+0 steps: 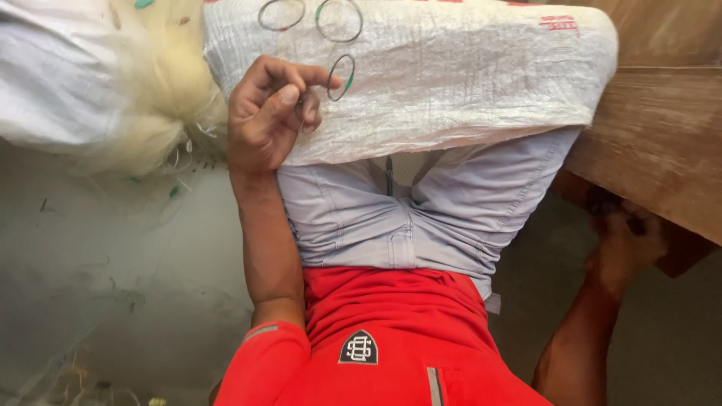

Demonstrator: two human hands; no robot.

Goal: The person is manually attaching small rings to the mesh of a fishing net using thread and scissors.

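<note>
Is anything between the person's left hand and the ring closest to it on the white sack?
Nothing visible. The left hand is on the white woven sack, and its index fingertip already meets the nearest ring. Two other rings lie farther up, apart from it.

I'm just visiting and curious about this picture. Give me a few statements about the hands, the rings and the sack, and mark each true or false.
1. Three thin rings lie on the white woven sack spread over the lap. True.
2. The left hand pinches something beside the nearest ring. True; what it pinches is too small to tell.
3. The right hand rests on the sack. False: it is at the wooden plank, beside the thigh.
4. The person wears a blue shirt. False: the shirt is red.
5. A pale fine net is bunched left of the sack. True.
</note>
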